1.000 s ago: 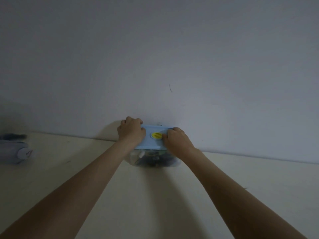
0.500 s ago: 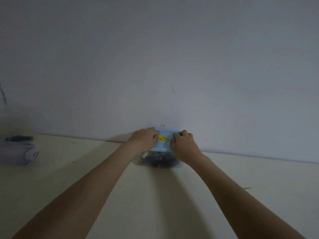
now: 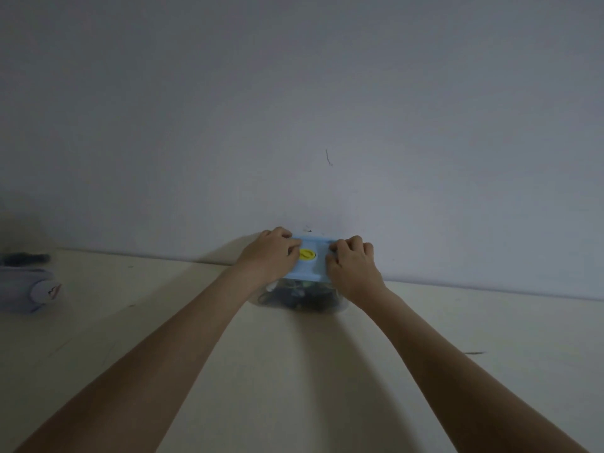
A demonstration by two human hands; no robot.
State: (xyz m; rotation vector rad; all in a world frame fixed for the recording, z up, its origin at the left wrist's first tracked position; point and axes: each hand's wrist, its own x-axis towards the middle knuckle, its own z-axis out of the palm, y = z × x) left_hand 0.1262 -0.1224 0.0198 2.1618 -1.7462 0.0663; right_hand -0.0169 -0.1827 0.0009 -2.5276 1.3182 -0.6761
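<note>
Two forearms cross the cream table (image 3: 294,371) toward its far edge. Clear container (image 3: 300,300), dark contents indistinct, stands at that edge. Light-blue lid (image 3: 307,272) with yellow knob (image 3: 307,254) sits on top. Left hand (image 3: 268,256) and right hand (image 3: 351,266) grip opposite lid ends, fingers curled over them. Grey object (image 3: 29,289), blurred, lies at the left edge. Wall (image 3: 294,109) rises behind.

- Wall (image 3: 327,109): rises just behind the clear container (image 3: 304,297), closing off its rear.
- Table (image 3: 294,371): open approach from the front and both sides.
- Left hand (image 3: 268,256), right hand (image 3: 351,266): cover the blue lid (image 3: 307,271) at both ends.
- Grey-blue object (image 3: 26,289): far left, well apart.
</note>
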